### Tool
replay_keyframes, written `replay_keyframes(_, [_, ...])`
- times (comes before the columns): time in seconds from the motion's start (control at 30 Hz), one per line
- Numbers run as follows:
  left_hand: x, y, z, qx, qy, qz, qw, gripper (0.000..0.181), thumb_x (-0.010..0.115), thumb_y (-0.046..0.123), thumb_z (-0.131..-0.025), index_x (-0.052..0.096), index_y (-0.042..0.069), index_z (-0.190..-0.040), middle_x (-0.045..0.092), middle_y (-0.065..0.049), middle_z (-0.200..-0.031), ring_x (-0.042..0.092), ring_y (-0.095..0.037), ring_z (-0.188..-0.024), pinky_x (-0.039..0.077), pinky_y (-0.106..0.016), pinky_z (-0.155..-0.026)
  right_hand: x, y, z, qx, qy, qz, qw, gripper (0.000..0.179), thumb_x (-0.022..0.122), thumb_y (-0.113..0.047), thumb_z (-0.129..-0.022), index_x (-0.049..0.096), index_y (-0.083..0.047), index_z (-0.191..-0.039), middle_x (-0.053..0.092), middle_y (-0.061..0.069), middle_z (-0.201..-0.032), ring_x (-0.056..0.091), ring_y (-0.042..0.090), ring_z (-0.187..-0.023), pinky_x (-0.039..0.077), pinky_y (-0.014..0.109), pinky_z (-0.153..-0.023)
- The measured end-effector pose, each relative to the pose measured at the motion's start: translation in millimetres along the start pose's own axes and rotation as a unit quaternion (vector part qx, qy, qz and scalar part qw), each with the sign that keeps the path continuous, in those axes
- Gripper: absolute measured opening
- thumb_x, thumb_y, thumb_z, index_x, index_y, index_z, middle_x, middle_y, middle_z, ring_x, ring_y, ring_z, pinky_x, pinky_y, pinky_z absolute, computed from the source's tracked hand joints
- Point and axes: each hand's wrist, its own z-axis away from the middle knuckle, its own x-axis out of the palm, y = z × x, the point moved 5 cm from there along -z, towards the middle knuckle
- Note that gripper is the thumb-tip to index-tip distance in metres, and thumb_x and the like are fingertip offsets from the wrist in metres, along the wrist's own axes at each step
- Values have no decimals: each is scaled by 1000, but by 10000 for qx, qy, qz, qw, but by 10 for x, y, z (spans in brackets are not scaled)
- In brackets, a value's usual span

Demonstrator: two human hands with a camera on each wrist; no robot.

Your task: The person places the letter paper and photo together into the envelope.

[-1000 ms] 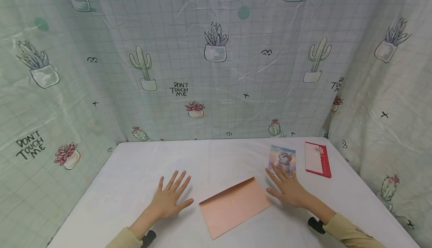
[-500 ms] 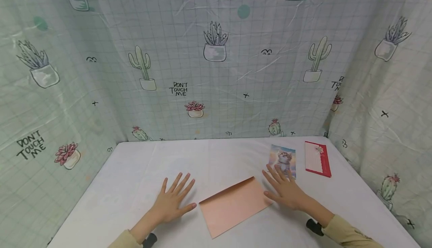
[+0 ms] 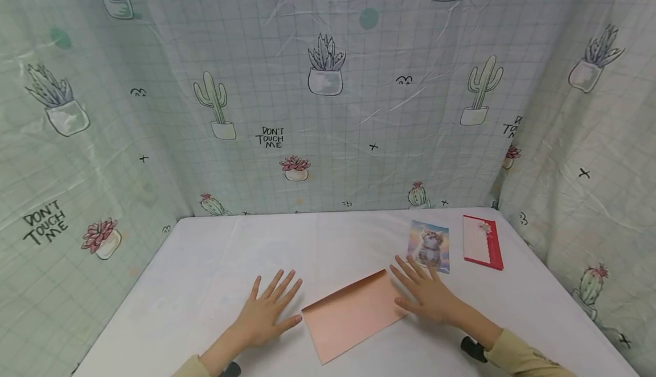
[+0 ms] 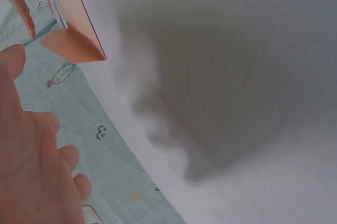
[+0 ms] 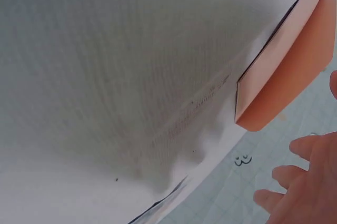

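Note:
A pink envelope (image 3: 353,317) lies slanted in the middle of the white table, and in the right wrist view its flap (image 5: 297,71) stands raised. My left hand (image 3: 261,314), fingers spread, hovers just left of the envelope and holds nothing. Over the envelope's right end is my right hand (image 3: 427,294), also spread and holding nothing; the wrist view shows it above the table, apart from the paper. Beyond its fingertips lies a kitten picture card (image 3: 430,245), its lower edge partly covered by the hand.
A red and white card (image 3: 482,242) with a flower lies at the table's back right. The white tabletop (image 3: 230,246) meets a cactus-print curtain (image 3: 328,138) at the back and both sides.
Both hands have moved inward toward the envelope, the left one rightward and the right one leftward and slightly nearer. More of the kitten card shows now. The envelope has stayed put.

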Motion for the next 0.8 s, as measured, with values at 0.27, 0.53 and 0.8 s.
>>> replay_keyframes(0.27, [9,166,16,681,640,-296,9952,69,44,56,-85,29,18,-140,25,-3,-148,-10,-10,-139,-31,-37,-101,62,-144,-63,-751,75,593,9954,59,48,-43,-88,38,-10,-136,34,14,-143,17,25,-138,18,59,-103])
replay_keyframes(0.53, [22,372,21,1339,902,-858,9831,72,47,57,-82,31,16,-139,34,-6,-144,4,-18,-140,-28,-39,-104,78,-269,-117,-1678,441,1434,9743,57,62,-39,-78,50,-10,-126,47,12,-132,44,31,-120,39,54,-89])
replay_keyframes(0.8, [61,509,10,1839,1153,-1333,9670,76,52,58,-76,37,14,-136,38,-3,-141,37,-25,-129,-25,-43,-105,54,-367,-180,-2139,549,1553,9629,58,67,-36,-74,51,-11,-124,50,10,-129,45,28,-117,40,51,-86])
